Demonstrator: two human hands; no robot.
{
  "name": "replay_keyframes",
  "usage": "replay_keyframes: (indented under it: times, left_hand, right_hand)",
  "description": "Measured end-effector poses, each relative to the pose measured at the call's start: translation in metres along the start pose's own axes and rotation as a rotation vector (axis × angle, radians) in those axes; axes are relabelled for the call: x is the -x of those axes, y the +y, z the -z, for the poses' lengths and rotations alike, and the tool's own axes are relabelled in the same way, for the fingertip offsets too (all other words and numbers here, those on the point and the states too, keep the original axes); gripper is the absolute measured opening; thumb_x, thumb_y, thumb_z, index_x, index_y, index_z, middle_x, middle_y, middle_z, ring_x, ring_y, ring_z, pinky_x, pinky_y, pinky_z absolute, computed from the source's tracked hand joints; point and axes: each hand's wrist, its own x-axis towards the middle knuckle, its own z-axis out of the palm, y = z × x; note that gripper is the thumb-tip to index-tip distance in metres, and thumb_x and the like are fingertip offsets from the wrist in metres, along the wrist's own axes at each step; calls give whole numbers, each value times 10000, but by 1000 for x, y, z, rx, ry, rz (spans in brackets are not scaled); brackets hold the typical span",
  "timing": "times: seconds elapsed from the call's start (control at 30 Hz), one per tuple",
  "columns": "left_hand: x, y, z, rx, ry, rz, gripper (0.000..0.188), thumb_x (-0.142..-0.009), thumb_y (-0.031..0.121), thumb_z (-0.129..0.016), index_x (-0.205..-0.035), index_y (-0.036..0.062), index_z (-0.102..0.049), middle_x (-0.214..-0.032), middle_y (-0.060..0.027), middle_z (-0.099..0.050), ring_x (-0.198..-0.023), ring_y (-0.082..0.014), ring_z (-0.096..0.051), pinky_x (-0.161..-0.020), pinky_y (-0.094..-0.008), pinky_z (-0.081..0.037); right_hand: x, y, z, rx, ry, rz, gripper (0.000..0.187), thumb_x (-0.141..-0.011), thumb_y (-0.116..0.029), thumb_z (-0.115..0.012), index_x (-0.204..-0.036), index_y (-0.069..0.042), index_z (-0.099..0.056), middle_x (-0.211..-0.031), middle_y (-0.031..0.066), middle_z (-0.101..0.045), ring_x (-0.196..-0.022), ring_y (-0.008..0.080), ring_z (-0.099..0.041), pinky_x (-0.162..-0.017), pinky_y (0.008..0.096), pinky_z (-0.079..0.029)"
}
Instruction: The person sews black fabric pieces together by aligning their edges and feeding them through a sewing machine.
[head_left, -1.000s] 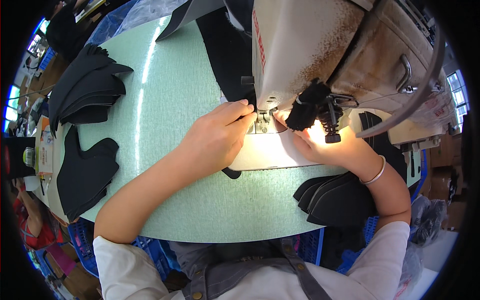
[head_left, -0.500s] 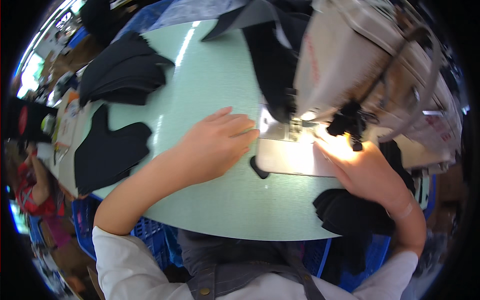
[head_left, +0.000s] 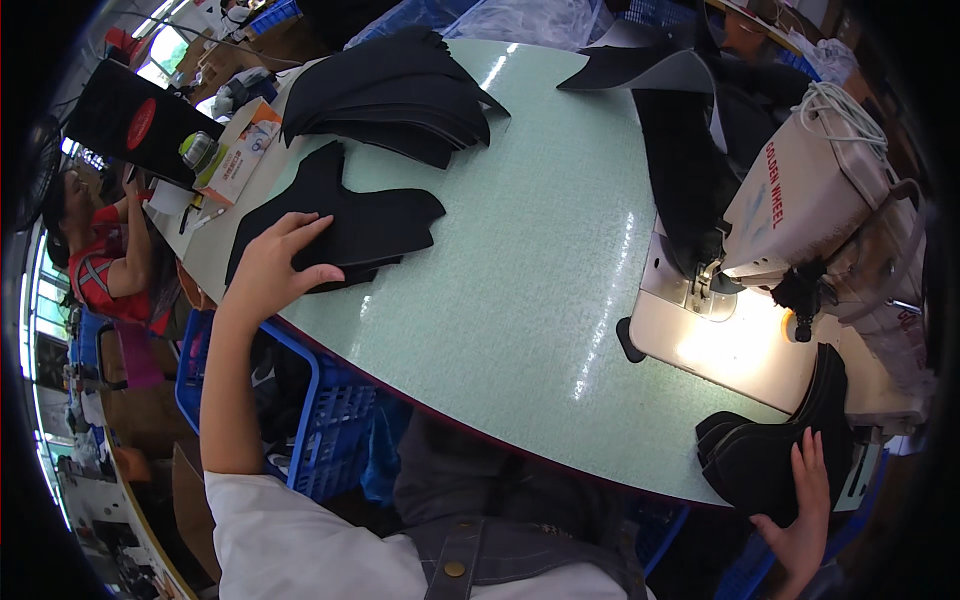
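Observation:
My left hand rests with fingers apart on a small pile of black fabric pieces at the left of the table. Lower right, my right hand lies against another stack of curved black fabric pieces, fingers extended and thumb spread. Between them, toward the right, stands a white sewing machine with its lamp lighting the metal bed plate. A long black fabric strip runs down to the presser foot from the heap behind. Neither hand touches the machine.
A thicker fan of black pieces lies at the far left of the pale green table. A blue basket stands below the table's near edge. Beyond the left end are a box, a green-capped bottle and a person in red.
My left hand has moved from beside the machine bed to the left pile. My right hand has dropped from near the needle to the lower right stack. The view has shifted left.

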Motion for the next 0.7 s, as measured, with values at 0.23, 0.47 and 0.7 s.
replay_keyframes:
  times: [0.23, 0.47, 0.7]
  left_hand:
    - [-7, -30, 0, 92, -108, 230, 330, -925, 222, -587, -1173, 11, -640, -1046, -149, -630, -909, -329, -622, -801, -345, -479]
    - [-3, -63, -47, 697, 501, 347, 445, -1013, 249, -485, -1304, -87, -509, -1303, -124, -560, -1199, -203, -513, -1051, -301, -354]
    - [-8, 137, 1, 566, -200, -537, 715, -824, 280, -661, -1431, -3, -412, -1502, -275, -323, -1395, -403, -338, -1133, -462, -286]
  right_hand:
    - [15, 27, -9, 26, 5, 73, 796, -762, -437, -673, -1390, 6, -464, -1500, 230, -377, -1430, 394, -299, -1125, 474, -292]
    - [1, 24, -20, -58, 332, -171, 629, -754, -84, -519, -1372, 24, -482, -1439, 227, -459, -1384, 397, -373, -1141, 465, -277]
    - [-51, -53, 16, 215, 222, 329, 570, -687, -120, -625, -1239, 17, -586, -1253, 199, -604, -1183, 377, -572, -1015, 468, -432]
